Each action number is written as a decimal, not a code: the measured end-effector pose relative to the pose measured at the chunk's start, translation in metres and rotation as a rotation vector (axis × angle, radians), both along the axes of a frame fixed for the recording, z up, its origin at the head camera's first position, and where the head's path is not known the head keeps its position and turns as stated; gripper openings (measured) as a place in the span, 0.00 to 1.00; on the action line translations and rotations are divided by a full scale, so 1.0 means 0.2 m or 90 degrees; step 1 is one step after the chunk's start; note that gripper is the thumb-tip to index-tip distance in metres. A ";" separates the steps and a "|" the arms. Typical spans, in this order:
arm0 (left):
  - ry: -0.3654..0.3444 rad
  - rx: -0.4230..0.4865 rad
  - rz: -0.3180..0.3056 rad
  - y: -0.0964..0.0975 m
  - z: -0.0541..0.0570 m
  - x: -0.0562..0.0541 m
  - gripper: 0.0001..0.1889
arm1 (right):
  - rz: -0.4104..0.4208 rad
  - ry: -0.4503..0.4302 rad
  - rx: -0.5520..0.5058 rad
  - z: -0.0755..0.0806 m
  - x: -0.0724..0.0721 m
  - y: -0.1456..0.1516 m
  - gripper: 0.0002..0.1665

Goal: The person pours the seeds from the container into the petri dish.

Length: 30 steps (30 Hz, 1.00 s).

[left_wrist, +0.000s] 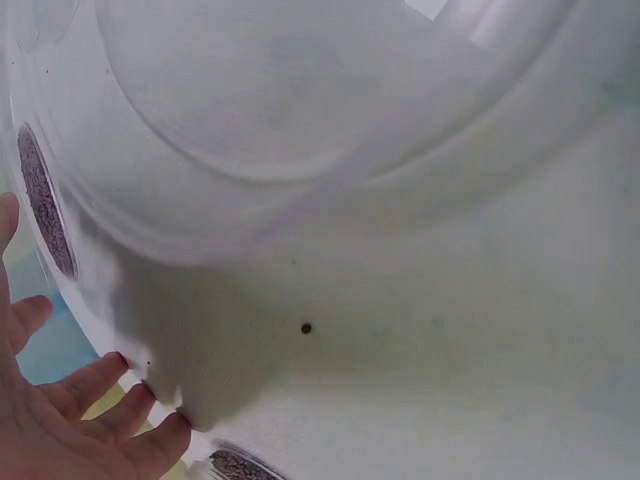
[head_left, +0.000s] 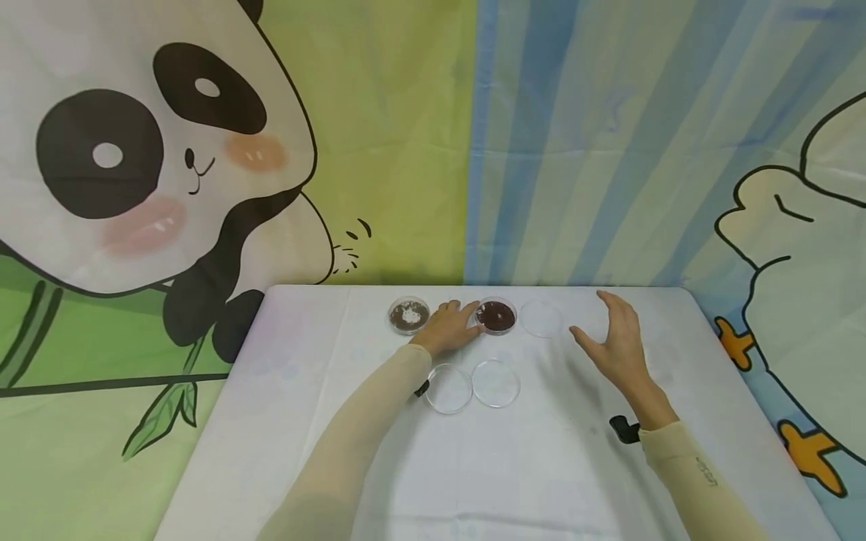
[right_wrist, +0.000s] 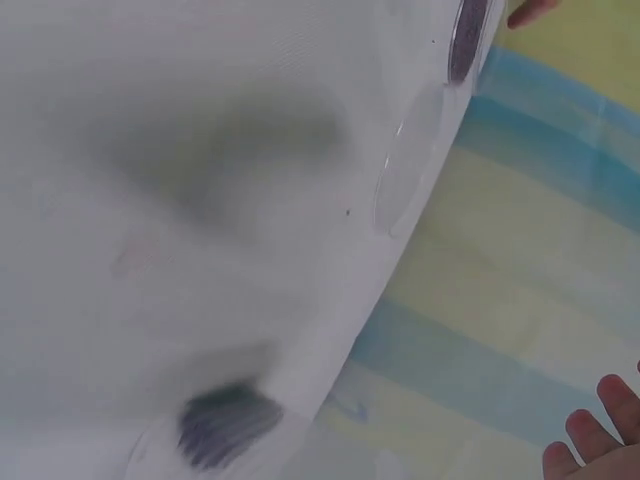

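In the head view, my left hand (head_left: 446, 329) reaches over the table between two round clear dishes, its fingers loosely spread. One dish (head_left: 409, 315) holds dark grains with a white patch; the other dish (head_left: 496, 315) holds dark reddish-brown grains with light specks. My left fingertips lie close to the reddish-brown dish; contact is hard to tell. In the left wrist view the left fingers (left_wrist: 105, 400) are extended, gripping nothing. My right hand (head_left: 617, 346) is raised with thumb and fingers apart, holding nothing. Nearest to it is an empty-looking clear dish or lid (head_left: 541, 319).
Two more clear round dishes or lids, one on the left (head_left: 449, 389) and one on the right (head_left: 496, 383), lie nearer me on the white table (head_left: 514, 473). A patterned curtain (head_left: 399, 150) hangs behind. A blurred dark patch (right_wrist: 230, 425) appears in the right wrist view.
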State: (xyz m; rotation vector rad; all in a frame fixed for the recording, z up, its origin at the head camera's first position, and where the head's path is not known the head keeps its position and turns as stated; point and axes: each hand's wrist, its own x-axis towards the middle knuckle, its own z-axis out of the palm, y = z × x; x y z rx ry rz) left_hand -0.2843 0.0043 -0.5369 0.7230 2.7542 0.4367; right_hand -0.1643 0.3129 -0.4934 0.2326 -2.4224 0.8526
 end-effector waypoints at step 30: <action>-0.031 -0.035 0.020 0.05 0.10 0.00 0.34 | 0.019 -0.413 0.022 -0.27 -0.39 -0.08 0.66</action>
